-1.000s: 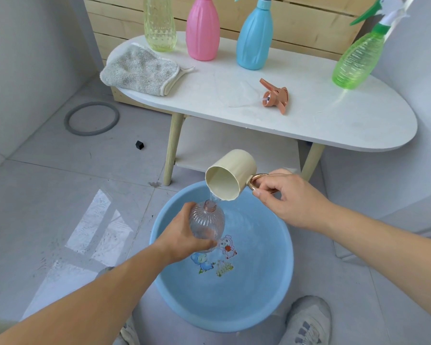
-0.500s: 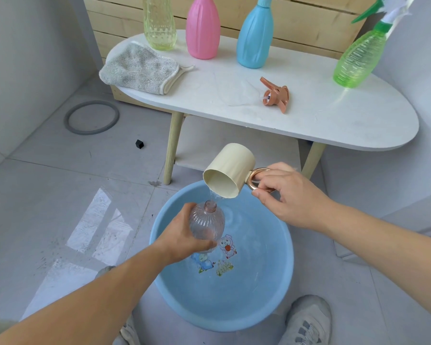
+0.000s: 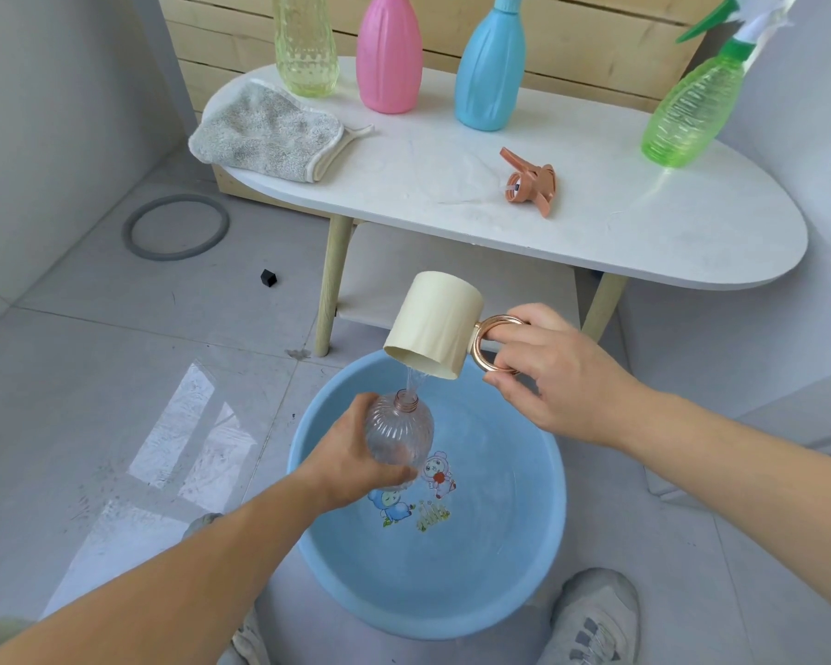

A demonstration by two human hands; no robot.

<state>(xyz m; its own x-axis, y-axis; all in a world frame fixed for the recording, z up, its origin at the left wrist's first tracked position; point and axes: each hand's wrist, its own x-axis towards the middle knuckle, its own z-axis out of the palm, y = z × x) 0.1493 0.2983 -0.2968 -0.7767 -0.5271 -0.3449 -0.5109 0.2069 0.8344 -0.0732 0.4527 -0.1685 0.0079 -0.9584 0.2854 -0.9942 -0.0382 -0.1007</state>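
Observation:
My left hand [image 3: 351, 453] grips a clear ribbed bottle [image 3: 399, 431] with no cap, held upright over a blue basin [image 3: 524, 583] on the floor. My right hand [image 3: 548, 371] pinches the rose-gold ring handle of a cream cup [image 3: 435, 328]. The cup is tipped steeply, mouth down, just above the bottle's neck. A thin stream of water runs from the cup's rim into the bottle's opening. An orange spray head [image 3: 531, 182] lies loose on the white table [image 3: 644, 242].
On the table stand a yellow-green bottle [image 3: 305, 45], a pink one [image 3: 388, 55], a blue one [image 3: 490, 64] and a green spray bottle [image 3: 692, 108], plus a grey cloth [image 3: 265, 132]. A grey ring [image 3: 176, 226] and small black cube [image 3: 268, 278] lie on the tiles. My shoes flank the basin.
My right hand has tipped the cup further, so its mouth now faces down and away. Water keeps running into the bottle. My left hand stays put.

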